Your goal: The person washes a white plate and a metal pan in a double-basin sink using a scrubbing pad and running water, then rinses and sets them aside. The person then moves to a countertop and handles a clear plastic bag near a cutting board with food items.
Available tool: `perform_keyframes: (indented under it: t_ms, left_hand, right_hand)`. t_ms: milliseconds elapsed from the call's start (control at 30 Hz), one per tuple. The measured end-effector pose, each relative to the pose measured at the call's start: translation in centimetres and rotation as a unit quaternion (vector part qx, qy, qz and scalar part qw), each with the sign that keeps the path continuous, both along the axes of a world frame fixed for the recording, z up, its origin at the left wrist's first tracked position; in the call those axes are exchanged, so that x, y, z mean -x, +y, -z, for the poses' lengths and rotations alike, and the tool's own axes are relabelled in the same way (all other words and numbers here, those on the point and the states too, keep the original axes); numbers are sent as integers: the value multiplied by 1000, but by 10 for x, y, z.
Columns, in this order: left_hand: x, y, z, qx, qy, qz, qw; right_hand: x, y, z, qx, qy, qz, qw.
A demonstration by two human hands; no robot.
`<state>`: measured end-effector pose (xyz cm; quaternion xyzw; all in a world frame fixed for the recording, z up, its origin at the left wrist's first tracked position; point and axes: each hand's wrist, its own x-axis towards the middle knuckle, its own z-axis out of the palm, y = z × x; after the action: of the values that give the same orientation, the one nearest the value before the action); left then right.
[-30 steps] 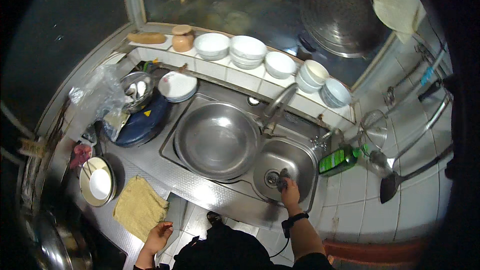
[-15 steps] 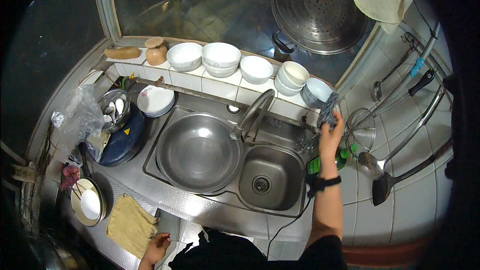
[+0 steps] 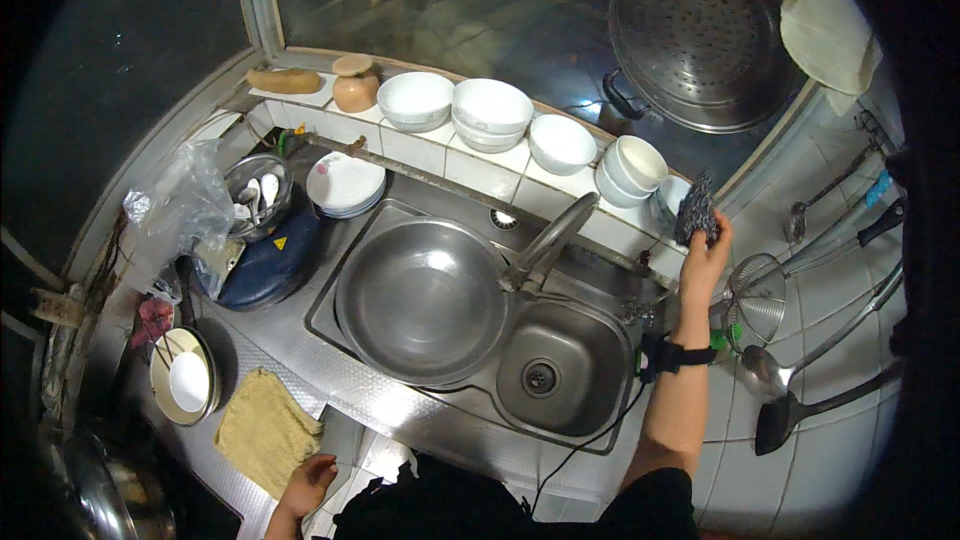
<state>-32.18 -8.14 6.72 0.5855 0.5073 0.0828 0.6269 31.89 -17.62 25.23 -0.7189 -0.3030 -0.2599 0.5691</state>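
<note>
Grey and crinkled, the scrubber (image 3: pixel 696 210) is pinched in the fingers of the right hand (image 3: pixel 708 252). Just left of that grip, partly hidden behind the scrubber, sits the end bowl (image 3: pixel 667 200); whether they touch, I cannot tell. A sideways knock could send it off the tiled ledge (image 3: pixel 482 177) or against the stacked bowls (image 3: pixel 630 172) farther left. Below and right of the grip, the strainer (image 3: pixel 757 305) could catch a swinging forearm. Lower down, the cable (image 3: pixel 541 486) might snag at the small sink (image 3: pixel 562 332). Far left, the left hand (image 3: pixel 308 485) is half curled, its contents unclear.
</note>
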Motion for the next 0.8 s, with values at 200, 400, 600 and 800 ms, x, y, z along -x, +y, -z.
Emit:
perform_keyframes:
  t_ms: [200, 400, 600, 800]
  left_hand:
    - [-15, 13, 0, 9, 16, 45, 999]
    - [-40, 17, -14, -35, 17, 109, 993]
    - [-58, 26, -32, 0, -11, 139, 990]
    - [-62, 52, -34, -6, -38, 200, 979]
  right_hand:
    - [64, -6, 51, 133, 65, -103, 984]
    - [170, 55, 158, 263, 248, -286, 887]
    - [189, 88, 195, 377, 6, -219, 900]
    - [121, 82, 154, 606, 4, 10, 796]
